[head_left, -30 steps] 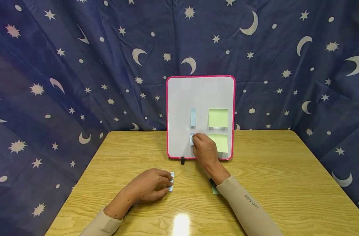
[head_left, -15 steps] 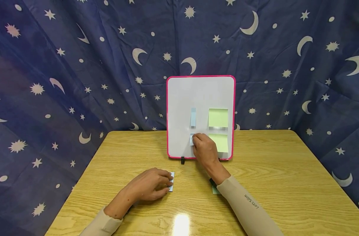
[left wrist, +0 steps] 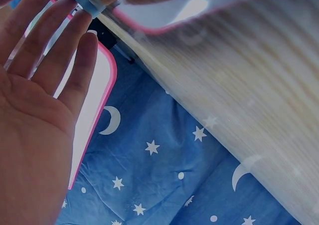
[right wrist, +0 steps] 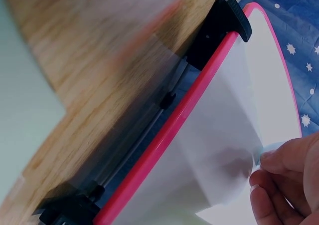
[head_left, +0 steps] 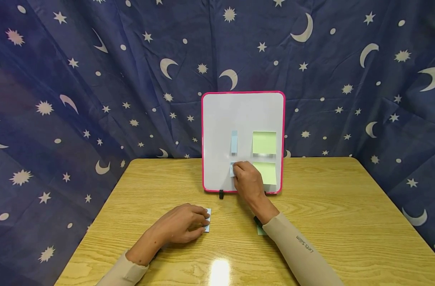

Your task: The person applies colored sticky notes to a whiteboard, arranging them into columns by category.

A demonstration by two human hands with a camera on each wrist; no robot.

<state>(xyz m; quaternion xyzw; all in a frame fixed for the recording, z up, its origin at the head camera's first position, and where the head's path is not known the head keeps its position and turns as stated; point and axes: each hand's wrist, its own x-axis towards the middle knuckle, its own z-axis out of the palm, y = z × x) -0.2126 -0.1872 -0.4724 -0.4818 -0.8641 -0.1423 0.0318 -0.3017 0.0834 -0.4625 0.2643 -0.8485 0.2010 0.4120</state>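
Observation:
In the head view my right hand [head_left: 249, 180] is up against the lower middle of a white board [head_left: 217, 115] with a pink frame. Its thumb and curled fingers pinch a small blue sticky note [head_left: 232, 169], partly covered by the hand; the right wrist view shows the fingertips right at the board's face. A narrow blue sticky note [head_left: 234, 143] hangs above it. To the right are two light green sticky notes, an upper one [head_left: 264, 143] and a lower one [head_left: 267, 173]. My left hand [head_left: 183, 222] rests its extended fingers on a light blue sticky note pad [head_left: 208, 220] on the table.
Black stand feet [head_left: 221, 194] hold the board upright on the wooden table [head_left: 160, 178]. A green pad [head_left: 261, 231] lies partly hidden beneath my right forearm. Behind the table hangs a dark blue curtain [head_left: 131, 99] with moons and stars.

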